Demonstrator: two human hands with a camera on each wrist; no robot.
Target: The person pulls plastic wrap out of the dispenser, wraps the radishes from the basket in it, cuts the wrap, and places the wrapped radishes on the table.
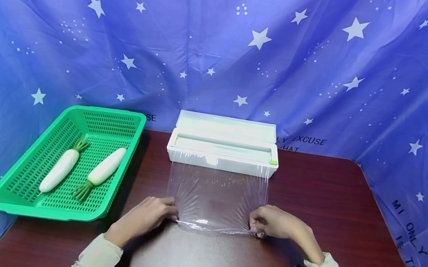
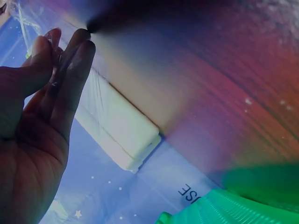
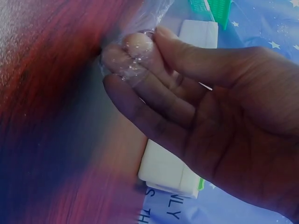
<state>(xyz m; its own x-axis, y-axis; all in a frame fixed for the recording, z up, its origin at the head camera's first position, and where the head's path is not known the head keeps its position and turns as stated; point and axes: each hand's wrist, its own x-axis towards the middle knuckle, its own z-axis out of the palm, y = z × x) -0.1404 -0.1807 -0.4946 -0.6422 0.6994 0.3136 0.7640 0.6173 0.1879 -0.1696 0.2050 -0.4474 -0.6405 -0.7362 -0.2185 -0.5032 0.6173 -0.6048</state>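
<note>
A sheet of clear plastic wrap (image 1: 219, 200) stretches toward me from a white wrap dispenser box (image 1: 222, 162), whose lid (image 1: 227, 126) stands up at the back. My left hand (image 1: 149, 213) pinches the sheet's near left corner between thumb and fingers. At the near right corner my right hand (image 1: 277, 222) pinches the film, and in the right wrist view crumpled wrap (image 3: 135, 60) lies over its fingertips. Creases fan out from both corners. In the left wrist view, the thumb and fingers of the left hand (image 2: 44, 93) meet at the film's edge.
Left of the dispenser, a green plastic basket (image 1: 132, 148) holds two white radishes, one radish (image 1: 60, 171) on the left and another radish (image 1: 107, 165) on the right. A dark red wooden table (image 1: 338, 201) lies beneath, with a blue star-patterned cloth (image 1: 228, 51) behind and at both sides.
</note>
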